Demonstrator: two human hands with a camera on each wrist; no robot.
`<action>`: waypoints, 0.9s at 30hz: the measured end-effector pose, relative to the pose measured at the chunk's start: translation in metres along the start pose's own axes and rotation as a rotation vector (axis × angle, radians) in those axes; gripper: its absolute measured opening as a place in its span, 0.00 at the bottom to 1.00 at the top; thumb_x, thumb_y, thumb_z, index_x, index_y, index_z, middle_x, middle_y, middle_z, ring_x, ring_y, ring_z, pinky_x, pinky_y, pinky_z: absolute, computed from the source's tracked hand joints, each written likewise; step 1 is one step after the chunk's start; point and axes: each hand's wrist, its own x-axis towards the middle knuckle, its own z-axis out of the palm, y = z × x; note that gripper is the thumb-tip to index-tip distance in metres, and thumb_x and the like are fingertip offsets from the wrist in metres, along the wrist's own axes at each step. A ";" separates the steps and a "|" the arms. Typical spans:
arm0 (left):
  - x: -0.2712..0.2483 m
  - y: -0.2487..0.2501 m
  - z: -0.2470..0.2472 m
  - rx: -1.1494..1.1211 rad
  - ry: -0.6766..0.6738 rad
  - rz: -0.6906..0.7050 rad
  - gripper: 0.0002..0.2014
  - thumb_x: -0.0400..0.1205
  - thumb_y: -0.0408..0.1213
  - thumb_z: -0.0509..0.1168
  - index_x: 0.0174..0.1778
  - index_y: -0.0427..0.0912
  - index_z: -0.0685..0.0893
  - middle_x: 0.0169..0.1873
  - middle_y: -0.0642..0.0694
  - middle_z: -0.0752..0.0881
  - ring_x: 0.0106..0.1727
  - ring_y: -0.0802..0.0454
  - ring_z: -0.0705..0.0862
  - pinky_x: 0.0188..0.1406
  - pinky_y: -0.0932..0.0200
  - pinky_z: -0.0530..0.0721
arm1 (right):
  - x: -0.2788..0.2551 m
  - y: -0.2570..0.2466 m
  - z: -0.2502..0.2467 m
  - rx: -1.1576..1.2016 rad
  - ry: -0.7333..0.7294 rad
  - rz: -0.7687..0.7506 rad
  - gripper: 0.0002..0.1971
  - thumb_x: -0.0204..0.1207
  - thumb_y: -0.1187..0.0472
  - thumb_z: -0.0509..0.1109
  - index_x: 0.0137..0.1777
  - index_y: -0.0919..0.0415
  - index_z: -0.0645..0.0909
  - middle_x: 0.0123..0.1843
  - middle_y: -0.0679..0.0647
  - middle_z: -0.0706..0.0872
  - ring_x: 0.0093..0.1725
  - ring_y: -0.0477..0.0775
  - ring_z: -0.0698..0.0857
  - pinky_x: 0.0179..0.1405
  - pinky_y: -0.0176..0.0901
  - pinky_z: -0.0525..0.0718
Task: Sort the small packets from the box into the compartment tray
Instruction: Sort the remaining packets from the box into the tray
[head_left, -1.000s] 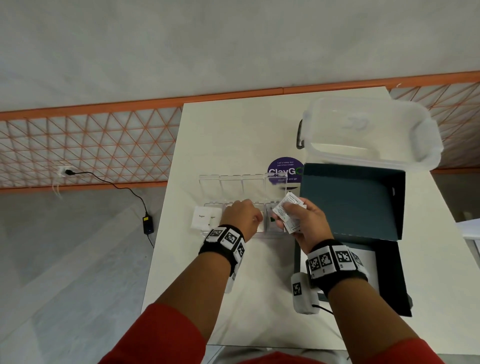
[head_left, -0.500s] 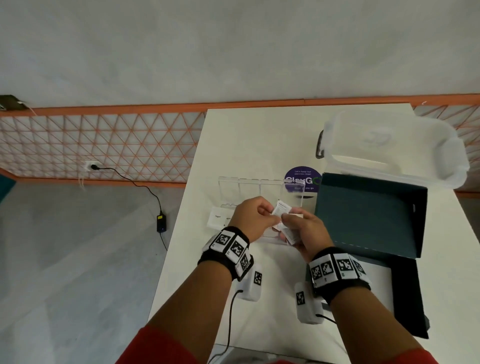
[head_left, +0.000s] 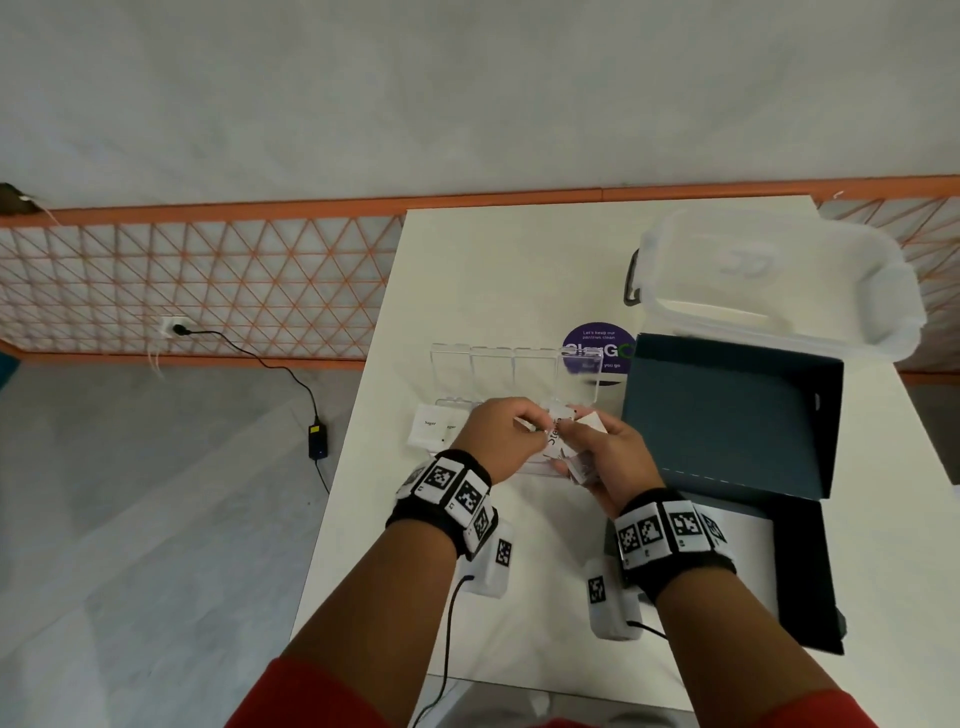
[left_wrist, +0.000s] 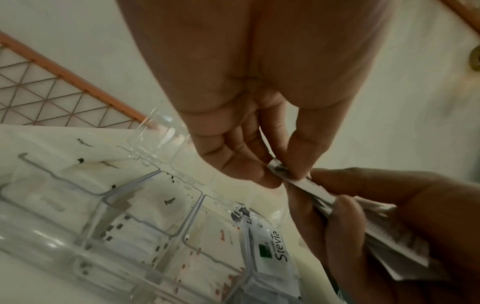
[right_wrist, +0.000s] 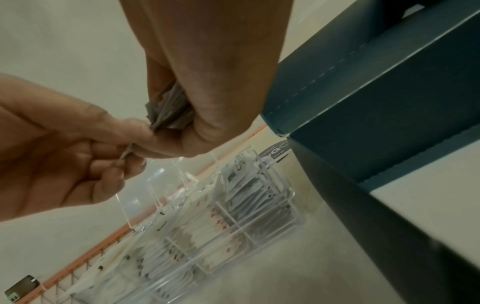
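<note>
- Head view: we hold both hands together just above the near edge of the clear compartment tray (head_left: 511, 364) on the white bench (head_left: 467, 270). Our right hand (head_left: 608, 457) clasps a small stack of packets (head_left: 574, 457), and our left hand (head_left: 498, 436) meets it over the tray. The dark open box (head_left: 727, 415) stands just right of the tray; a clear lidded tub (head_left: 779, 280) sits behind the box.
- Left wrist view: the left grip pinches the top end of one packet (left_wrist: 296, 181) between thumb and fingertips (left_wrist: 301, 162), while the right hand (left_wrist: 389, 216) curls round the remaining stack. The tray (left_wrist: 145, 205) lies directly beneath. Its rightmost compartment holds Stevia packets (left_wrist: 270, 246); the others hold further white packets.
- Right wrist view: the right grip is closed round the stack (right_wrist: 168, 111), and the left hand (right_wrist: 64, 154) pinches from the left. The stack's long axis runs roughly front-to-back over the tray.
- We judge the left hand is the nearer to drop the pinched packet straight down into its matching compartment.
</note>
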 end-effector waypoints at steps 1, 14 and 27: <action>0.001 -0.002 0.001 -0.014 0.020 -0.013 0.10 0.73 0.33 0.73 0.37 0.56 0.87 0.29 0.67 0.84 0.31 0.71 0.82 0.34 0.74 0.75 | 0.000 0.000 -0.002 0.007 0.015 -0.002 0.07 0.77 0.71 0.74 0.52 0.62 0.86 0.48 0.63 0.90 0.43 0.60 0.89 0.38 0.50 0.91; 0.019 -0.005 0.020 0.003 0.136 -0.070 0.14 0.75 0.33 0.75 0.56 0.47 0.88 0.47 0.53 0.87 0.45 0.58 0.85 0.45 0.73 0.78 | -0.005 -0.011 -0.051 0.253 0.193 -0.076 0.09 0.81 0.70 0.68 0.60 0.64 0.82 0.45 0.64 0.92 0.38 0.60 0.90 0.30 0.45 0.87; 0.035 -0.009 0.069 0.761 0.036 0.222 0.18 0.79 0.46 0.67 0.65 0.49 0.81 0.62 0.49 0.76 0.60 0.46 0.76 0.62 0.49 0.75 | -0.005 -0.021 -0.066 0.257 0.178 -0.088 0.08 0.81 0.69 0.68 0.58 0.62 0.82 0.45 0.64 0.91 0.38 0.61 0.89 0.29 0.45 0.87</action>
